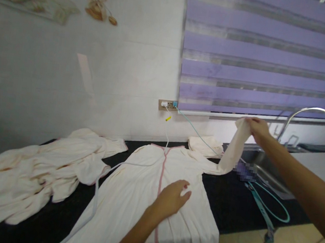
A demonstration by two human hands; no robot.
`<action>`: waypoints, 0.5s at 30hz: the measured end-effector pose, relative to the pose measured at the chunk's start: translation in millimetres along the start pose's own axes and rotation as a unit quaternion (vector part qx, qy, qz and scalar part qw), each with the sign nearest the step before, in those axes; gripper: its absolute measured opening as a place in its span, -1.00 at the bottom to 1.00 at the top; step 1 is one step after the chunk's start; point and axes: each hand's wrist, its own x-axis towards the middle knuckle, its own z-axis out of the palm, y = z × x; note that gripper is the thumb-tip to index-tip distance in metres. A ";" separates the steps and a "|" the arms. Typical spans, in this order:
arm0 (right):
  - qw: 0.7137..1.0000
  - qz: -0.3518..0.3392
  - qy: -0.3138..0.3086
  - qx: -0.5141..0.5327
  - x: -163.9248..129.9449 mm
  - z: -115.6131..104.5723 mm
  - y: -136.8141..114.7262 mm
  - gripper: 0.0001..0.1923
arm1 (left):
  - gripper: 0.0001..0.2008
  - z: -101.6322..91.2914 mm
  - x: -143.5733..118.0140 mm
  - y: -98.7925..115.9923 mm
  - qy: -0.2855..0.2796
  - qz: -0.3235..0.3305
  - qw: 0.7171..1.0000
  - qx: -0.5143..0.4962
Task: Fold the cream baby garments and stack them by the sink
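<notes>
A white robe [140, 181] with pink trim down its front lies spread over the dark counter, its lower part coming toward me. My right hand [257, 128] is closed on the end of the robe's sleeve [233, 148] and holds it raised above the counter, near the sink. Over the robe's front, just right of the pink trim, is my left hand [173, 198]. Its fingers are slightly bent with the thumb apart, and nothing shows in them. Whether it touches the cloth I cannot tell. A white cord [134, 164] runs across the robe.
Crumpled white garments [44, 167] lie at left. A folded white cloth [203, 145] rests by the wall, under a wall socket [167, 105] with two plugs. At right are a blurred purple item [244, 172], a teal strap [260, 207], a sink [270, 173] and a faucet [311, 109].
</notes>
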 end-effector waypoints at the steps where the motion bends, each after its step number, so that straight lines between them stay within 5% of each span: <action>1: 1.000 -0.004 -0.006 0.019 -0.6 11.8 -10.0 -0.85 | -0.53 11.7 30.0 -3.5 -0.001 -0.005 0.999 -0.041; 4: 0.993 -0.006 -0.042 0.112 -13.5 50.6 -38.9 -0.83 | -0.20 44.5 101.3 -11.4 0.018 -0.086 0.968 -0.237; 7: 0.976 -0.014 -0.094 0.195 -39.0 94.6 -59.5 -0.75 | 0.01 58.5 143.1 -15.3 0.065 -0.101 0.918 -0.378; 13: 0.968 -0.029 -0.189 0.165 -104.9 194.6 -54.9 -0.82 | -0.16 41.8 173.2 -31.3 0.016 -0.069 0.829 -0.555; 15: 0.962 -0.053 -0.223 0.147 -132.4 223.8 -44.7 -0.87 | -0.26 33.0 176.0 -45.6 0.027 -0.027 0.779 -0.625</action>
